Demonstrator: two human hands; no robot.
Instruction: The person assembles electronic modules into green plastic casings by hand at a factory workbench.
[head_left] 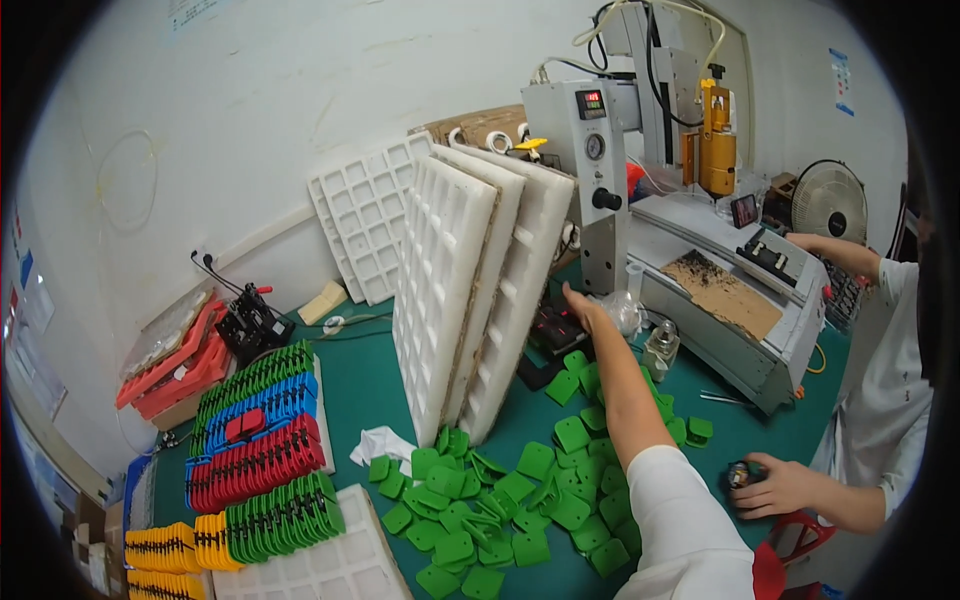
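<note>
My right arm reaches forward from the lower edge in a white sleeve. At its end, my right hand (578,304) is beside the right edge of the standing white foam trays (520,290). It is just above a black device (553,328) with a small red light. Only part of that hand shows, and its grip cannot be made out. Beneath and left of the forearm spreads a heap of loose green plastic pieces (515,487), thin and rounded at the corners. No part of my left hand is visible.
Rows of green, blue, red and yellow pieces with black clips (255,465) fill trays at left. A grey machine (720,290) stands at right, near a glass bottle (661,345). A co-worker's hand (785,487) holds a small dark object; their other arm reaches toward the machine.
</note>
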